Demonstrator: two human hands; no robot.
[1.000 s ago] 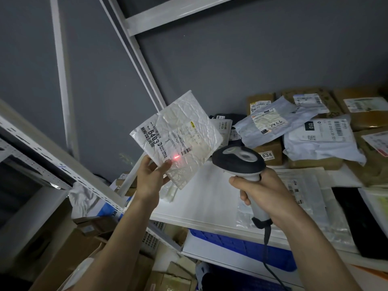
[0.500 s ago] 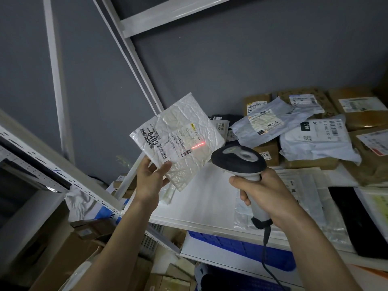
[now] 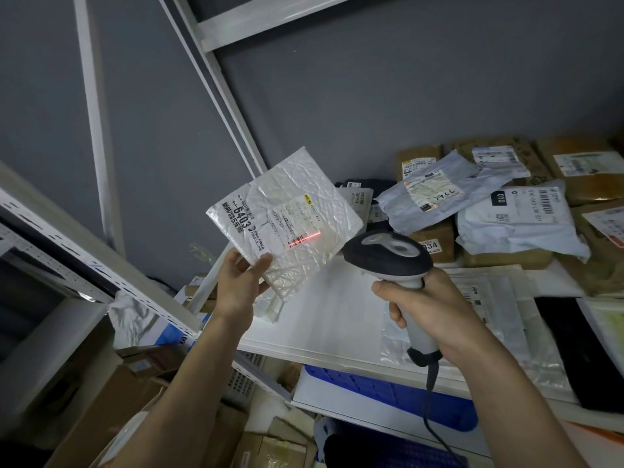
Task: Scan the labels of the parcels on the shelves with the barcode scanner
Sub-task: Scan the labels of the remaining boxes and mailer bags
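Left hand (image 3: 238, 287): raised above the front left corner of the shelf; grip closed on the lower left corner of the white bubble mailer (image 3: 287, 221), thumb laid across its face, fingers hidden behind it.
White bubble mailer: held in the air, tilted, label side turned toward the camera; crinkled white surface; no contact with the shelf is seen.
Label (image 3: 270, 226): stuck on the mailer's face; large print "6403" is read at its left end, a small barcode at its lower right.
Scan line (image 3: 304, 238): a red line is seen lying across the small barcode.
Right hand (image 3: 429, 307): grip wrapped fully round the handle of the barcode scanner (image 3: 388, 256).
Barcode scanner: dark head with a grey inset, pale handle; head is pointed toward the mailer, just beside its lower right edge; contact cannot be told. A dark cable (image 3: 435, 413) is seen hanging from the handle's base.
Shelf (image 3: 320, 319): white board, bare at its front left part.
Parcels on shelf: brown cartons (image 3: 591, 170) and grey poly bags (image 3: 520, 224) are piled at the back right, labels facing up; a clear flat bag (image 3: 499, 319) lies under the right wrist; a black flat parcel (image 3: 574, 349) lies at the far right.
Below the shelf: a blue crate (image 3: 388, 390) is seen.
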